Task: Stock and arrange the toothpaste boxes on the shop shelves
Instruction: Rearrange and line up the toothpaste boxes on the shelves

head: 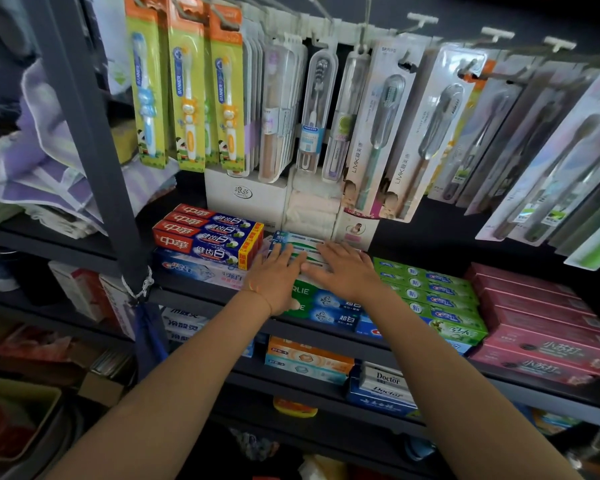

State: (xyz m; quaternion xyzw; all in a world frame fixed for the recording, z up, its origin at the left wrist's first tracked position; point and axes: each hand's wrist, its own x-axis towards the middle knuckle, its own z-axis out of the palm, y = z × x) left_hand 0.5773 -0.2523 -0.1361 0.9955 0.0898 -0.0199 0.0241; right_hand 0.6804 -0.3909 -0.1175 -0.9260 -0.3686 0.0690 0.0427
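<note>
Both my hands lie flat on a stack of white and green toothpaste boxes (300, 242) in the middle of the dark shelf (201, 296). My left hand (278, 277) presses the stack's left part with straight fingers. My right hand (343, 268) rests on its right part, fingers spread. Under the hands lie green-and-blue boxes (329, 306). Red and blue toothpaste boxes (208, 235) are stacked to the left. Green boxes (430, 292) and pink boxes (541, 327) fill the right.
Toothbrush packs (184, 88) hang on hooks above the shelf. White cartons (246, 199) stand behind the toothpaste. A dark upright post (94, 133) rises at the left, with folded cloths (45, 161) beyond it. A lower shelf holds orange boxes (309, 358) and "Doctor" boxes (385, 386).
</note>
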